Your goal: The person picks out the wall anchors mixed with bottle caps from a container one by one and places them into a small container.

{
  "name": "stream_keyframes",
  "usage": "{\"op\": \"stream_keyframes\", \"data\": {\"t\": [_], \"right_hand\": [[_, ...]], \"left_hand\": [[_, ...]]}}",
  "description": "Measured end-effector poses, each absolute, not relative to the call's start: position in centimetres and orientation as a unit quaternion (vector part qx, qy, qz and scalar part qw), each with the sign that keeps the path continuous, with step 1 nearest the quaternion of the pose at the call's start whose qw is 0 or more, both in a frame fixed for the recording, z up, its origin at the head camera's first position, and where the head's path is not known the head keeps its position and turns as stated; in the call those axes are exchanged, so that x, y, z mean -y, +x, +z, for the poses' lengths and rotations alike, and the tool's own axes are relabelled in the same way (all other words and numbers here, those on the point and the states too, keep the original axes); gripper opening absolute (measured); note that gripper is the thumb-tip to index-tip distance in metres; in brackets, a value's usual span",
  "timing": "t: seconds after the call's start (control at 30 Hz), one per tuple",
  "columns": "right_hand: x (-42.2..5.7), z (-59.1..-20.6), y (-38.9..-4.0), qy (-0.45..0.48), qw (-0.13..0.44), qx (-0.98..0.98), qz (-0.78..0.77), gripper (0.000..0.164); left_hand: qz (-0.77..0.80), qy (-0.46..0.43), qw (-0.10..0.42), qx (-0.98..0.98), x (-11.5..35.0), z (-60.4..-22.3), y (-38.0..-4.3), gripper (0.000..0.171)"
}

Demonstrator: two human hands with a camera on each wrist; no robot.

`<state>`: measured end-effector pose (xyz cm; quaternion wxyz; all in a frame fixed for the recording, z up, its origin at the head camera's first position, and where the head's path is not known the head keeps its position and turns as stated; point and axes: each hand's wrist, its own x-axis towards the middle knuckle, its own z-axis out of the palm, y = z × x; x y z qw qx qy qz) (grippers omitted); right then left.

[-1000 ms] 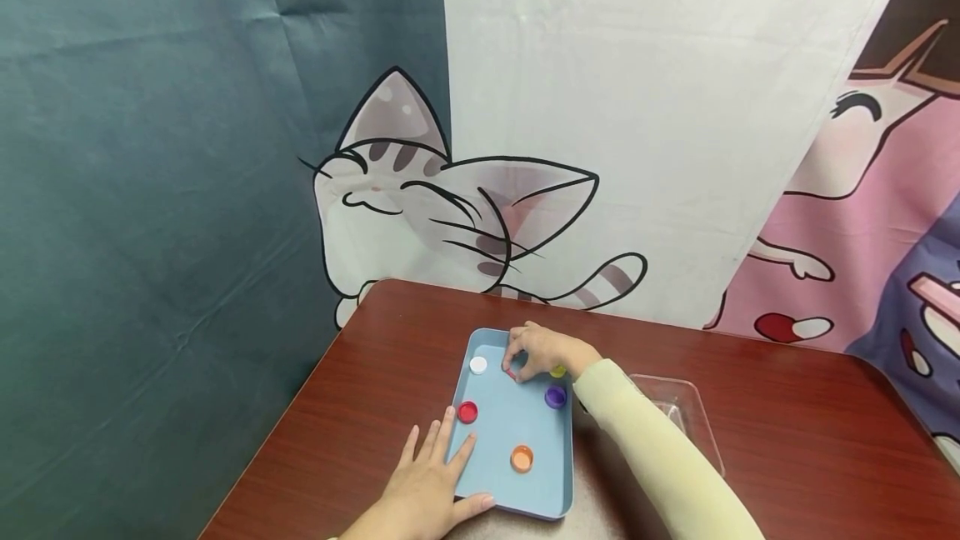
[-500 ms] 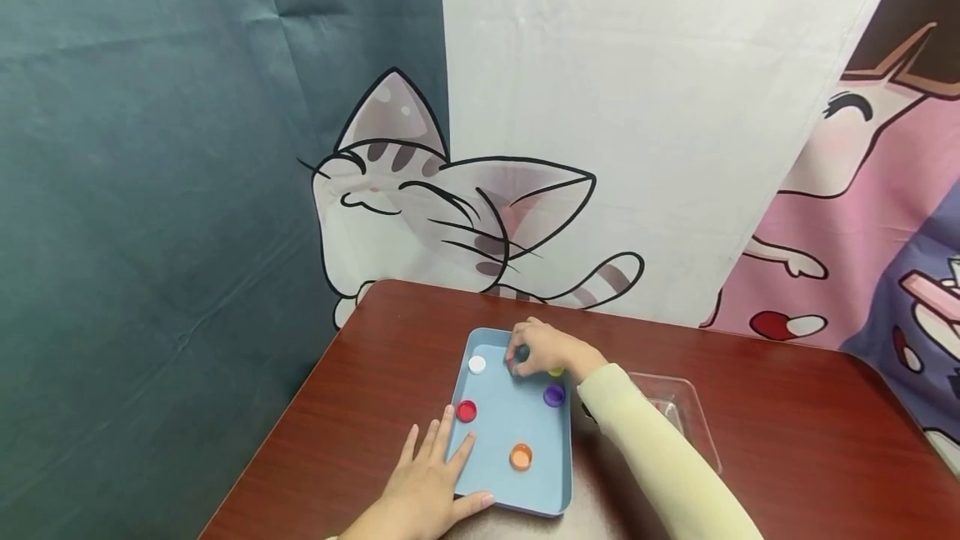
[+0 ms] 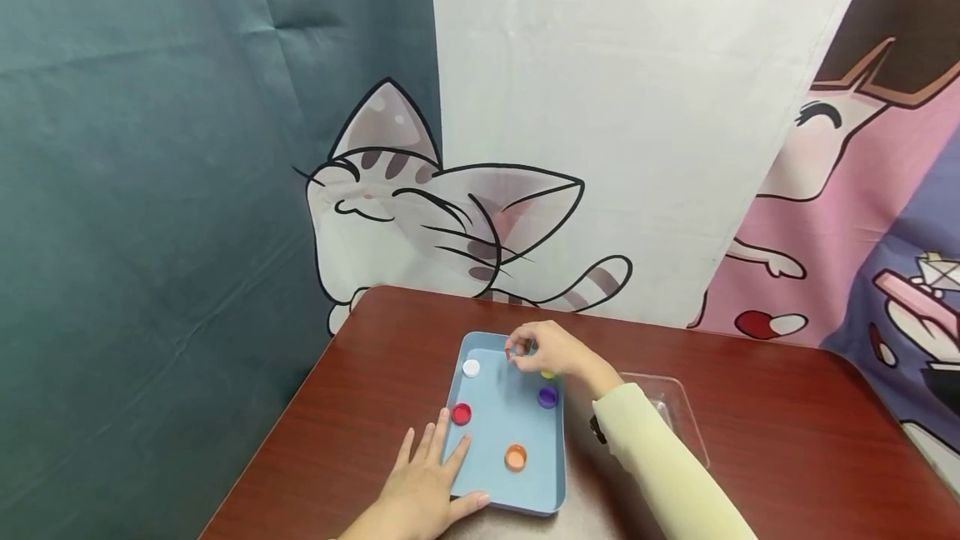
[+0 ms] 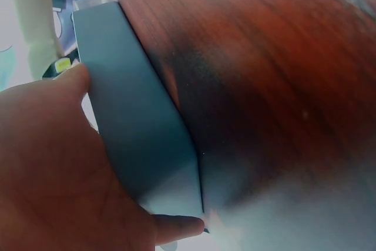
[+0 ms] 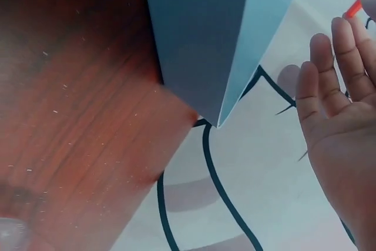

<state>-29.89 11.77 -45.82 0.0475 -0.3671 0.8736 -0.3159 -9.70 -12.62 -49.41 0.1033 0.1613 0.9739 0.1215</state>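
My right hand (image 3: 551, 350) pinches a small red cap (image 3: 507, 352) between thumb and fingertips, above the far part of a light blue tray (image 3: 495, 419). Only a thin red edge of that cap (image 5: 353, 8) shows in the right wrist view. Spread out, my left hand (image 3: 423, 482) rests at the tray's near left rim. Its fingers lie along the tray's outer side (image 4: 132, 104) in the left wrist view. Inside the tray lie a white cap (image 3: 471, 368), another red cap (image 3: 461, 413), a purple cap (image 3: 547, 397) and an orange cap (image 3: 515, 457). A yellow cap (image 3: 548, 374) is partly hidden below my right wrist.
A clear plastic box (image 3: 686, 411) stands right of the tray, partly behind my right sleeve (image 3: 660, 448). Both rest on a reddish-brown wooden table (image 3: 795, 432). Printed curtains (image 3: 637, 107) hang along the back and left edges.
My right hand has lifted the red cap off the tray floor and holds it higher. My left hand stays at the rim. The head view has shifted slightly.
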Motion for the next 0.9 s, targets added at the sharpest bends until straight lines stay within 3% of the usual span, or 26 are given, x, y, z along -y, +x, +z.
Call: {"op": "stream_keyframes", "data": {"t": [0.5,0.9], "right_hand": [[-15.5,-46.0,-25.2,-0.316,0.008,-0.839,-0.442,0.019],[-19.5,-46.2,-23.3,-0.287,-0.015,-0.836,-0.467,0.02]], "left_hand": [[0.137,0.158,0.092,-0.974,12.6,-49.6,-9.3,0.092],[0.143,0.161,0.092,-0.972,12.6,-49.2,-9.3,0.092]]}}
